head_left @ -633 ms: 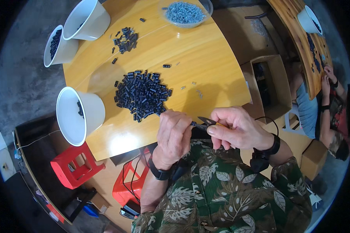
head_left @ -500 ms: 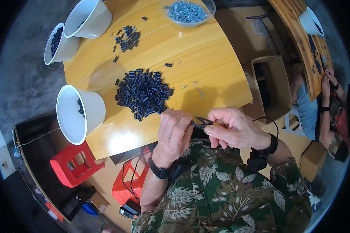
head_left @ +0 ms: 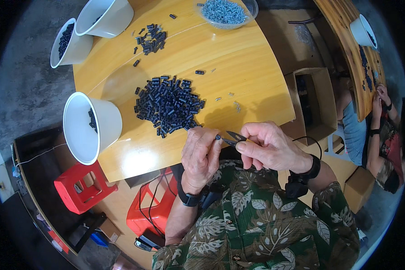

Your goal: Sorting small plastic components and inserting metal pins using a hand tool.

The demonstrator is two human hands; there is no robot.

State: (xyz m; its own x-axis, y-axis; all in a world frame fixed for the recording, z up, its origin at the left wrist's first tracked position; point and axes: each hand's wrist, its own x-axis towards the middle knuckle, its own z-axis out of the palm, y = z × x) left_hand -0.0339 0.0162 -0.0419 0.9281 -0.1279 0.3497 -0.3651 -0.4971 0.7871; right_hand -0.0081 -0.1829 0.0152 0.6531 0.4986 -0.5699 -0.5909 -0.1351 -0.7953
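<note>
From afar I see my L hand (head_left: 199, 150), fingers & thumb clamped on a small black part (head_left: 218, 137), its round end poking out twd my R hand (head_left: 267, 146), prob. so the tool can get at it. R hand's wrapped round pliers (head_left: 241, 138), jaws parted, tips at the part; can't tell if touching. Pile of black parts (head_left: 167, 105) sits on table (head_left: 256, 58) just past L hand, prob. for quick pickup; white tub (head_left: 110, 130) stands L of it, loose springs (head_left: 237, 107) R.

Tub (head_left: 110, 129) left of parts pile (head_left: 168, 104)
</note>
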